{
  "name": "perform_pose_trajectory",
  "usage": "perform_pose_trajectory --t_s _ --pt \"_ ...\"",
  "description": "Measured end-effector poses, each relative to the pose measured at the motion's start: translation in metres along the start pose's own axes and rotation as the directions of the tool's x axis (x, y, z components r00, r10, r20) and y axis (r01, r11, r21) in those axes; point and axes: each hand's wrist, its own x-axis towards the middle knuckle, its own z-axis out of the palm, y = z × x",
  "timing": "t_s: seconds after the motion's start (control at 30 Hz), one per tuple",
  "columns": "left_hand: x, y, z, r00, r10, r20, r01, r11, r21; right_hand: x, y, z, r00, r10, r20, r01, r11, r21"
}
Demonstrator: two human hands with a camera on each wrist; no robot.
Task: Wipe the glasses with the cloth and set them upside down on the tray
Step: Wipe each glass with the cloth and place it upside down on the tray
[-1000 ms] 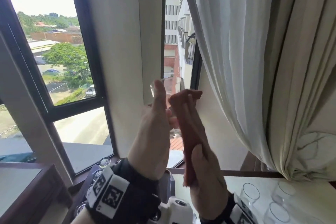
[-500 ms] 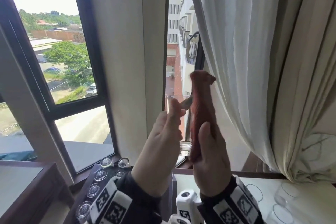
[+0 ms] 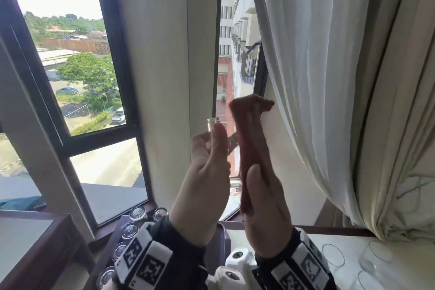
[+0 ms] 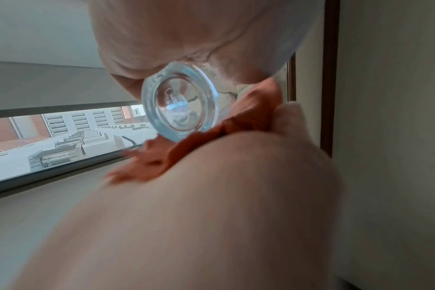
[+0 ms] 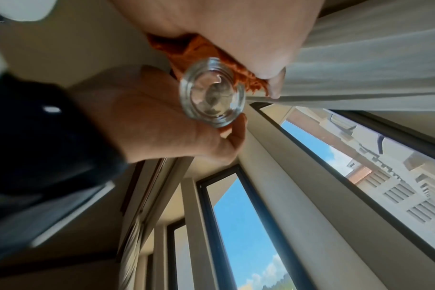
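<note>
1. While your left hand (image 3: 207, 186) grips the glass (image 3: 217, 146) round its side, your right hand (image 3: 263, 209) presses the folded red cloth (image 3: 251, 139) flat against the opposite side; thumb clamps the cloth, fingers hidden behind it.
2. Glass sits directly between the two palms, raised in front of the window (image 3: 77, 73). Long axis upright: rim up, thick base (image 4: 180, 105) down toward your wrists. Both wrist views look straight up at that base.
3. Cloth runs along the same axis, its loose top standing above the rim. Touches the glass on the right side only, as far as can be seen.
4. Judgement: wiping is the step in hand; inversion not yet done. Left hand is the carrier, so the flip falls to it; rim must swing down and leftward.
5. Tray (image 3: 113, 242) lies low and left of your hands, several glasses (image 3: 137, 213) on it bottoms up.
6. More glasses (image 3: 333, 254), rim up, stand low right on the pale tabletop (image 3: 348, 240), nearer your right hand.
7. White curtain (image 3: 329, 77) hangs just right of the cloth.
</note>
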Motion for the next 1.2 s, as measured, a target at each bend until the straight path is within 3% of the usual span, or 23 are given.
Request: perform_pose_trajectory --t_s 0.07,0.17,0.23,0.3,0.37,0.47,0.5,0.57,0.6,0.67,0.7,0.73,0.8,0.9,0.93,1.0,1.03,1.1,1.17,1.2 --pt "0.007 0.004 -0.006 0.999 -0.022 -0.037 0.02 0.998 -0.064 -0.002 -0.012 0.008 0.996 -0.034 0.084 0.019 0.986 0.168" --pt "0.012 0.012 -0.012 0.998 -0.001 -0.069 -0.005 0.997 -0.077 -0.041 0.002 0.01 0.992 0.01 0.125 -0.035 0.98 0.194" --pt "0.011 0.012 -0.009 0.999 0.017 -0.05 -0.02 0.998 -0.067 -0.053 0.01 0.002 0.992 0.021 0.127 -0.021 1.0 -0.003" --pt "0.005 0.008 -0.004 1.0 0.004 -0.017 -0.005 0.998 -0.066 -0.042 0.016 0.002 0.989 0.148 -0.023 -0.149 0.982 -0.116" --pt "0.001 0.001 0.002 1.0 0.003 0.013 -0.002 0.999 -0.049 -0.025 0.008 -0.004 0.954 0.292 -0.071 -0.293 0.956 -0.011" --pt "0.003 -0.004 0.004 1.0 -0.003 -0.027 0.003 1.0 0.011 -0.009 0.004 0.0 0.963 0.241 -0.123 -0.248 0.968 -0.04" --pt "0.006 -0.003 0.003 0.999 -0.026 -0.035 0.026 1.0 -0.014 -0.006 0.002 0.0 0.985 0.148 -0.089 -0.155 0.985 -0.076" --pt "0.012 0.004 -0.003 0.995 -0.096 -0.041 0.091 0.99 -0.106 -0.006 -0.015 0.006 1.0 0.0 0.02 -0.002 0.995 0.096" --pt "0.016 0.011 -0.008 0.993 -0.105 -0.052 0.096 0.985 -0.146 -0.019 -0.014 0.006 0.995 -0.084 0.06 0.079 0.993 0.092" --pt "0.021 0.02 -0.016 0.994 -0.107 -0.02 0.103 0.986 -0.129 -0.038 -0.012 0.004 0.972 -0.178 0.153 0.197 0.973 -0.123" --pt "0.025 0.02 -0.018 0.994 -0.109 -0.019 0.107 0.992 -0.061 -0.048 -0.013 0.001 0.977 -0.117 0.178 0.152 0.968 -0.199" --pt "0.027 0.019 -0.019 0.994 -0.11 -0.022 0.11 0.994 -0.001 -0.058 -0.005 0.0 0.985 0.056 0.165 -0.021 0.978 -0.208" --pt "0.02 0.016 -0.015 0.996 -0.083 -0.023 0.084 0.996 0.043 -0.051 0.005 0.0 0.97 0.216 0.113 -0.197 0.967 -0.16" --pt "0.005 -0.001 -0.005 0.998 -0.055 0.042 0.058 0.997 -0.055 -0.019 0.011 -0.005 0.95 0.3 0.085 -0.275 0.935 -0.226" --pt "0.001 -0.005 -0.003 0.997 -0.045 0.057 0.049 0.996 -0.072 -0.009 0.015 -0.005 0.952 0.304 -0.038 -0.306 0.945 -0.111" --pt "-0.002 -0.009 0.001 0.995 -0.055 0.081 0.064 0.992 -0.108 0.0 0.01 -0.008 0.94 0.34 0.002 -0.339 0.938 0.066" --pt "-0.002 -0.008 0.001 0.994 -0.061 0.088 0.071 0.99 -0.122 0.006 0.004 -0.004 0.958 0.274 -0.086 -0.272 0.962 0.03" --pt "-0.001 -0.002 -0.001 0.995 -0.05 0.083 0.061 0.99 -0.131 0.005 -0.01 0.003 0.998 0.049 0.027 -0.051 0.993 0.102" --pt "0.004 0.005 -0.008 0.999 -0.005 0.054 0.014 0.986 -0.164 -0.026 0.001 0.007 0.994 -0.034 0.105 0.026 0.997 0.072" --pt "0.006 0.006 -0.012 0.999 0.018 0.036 -0.012 0.986 -0.166 -0.042 0.006 0.006 0.992 -0.006 0.127 0.015 0.997 -0.074"
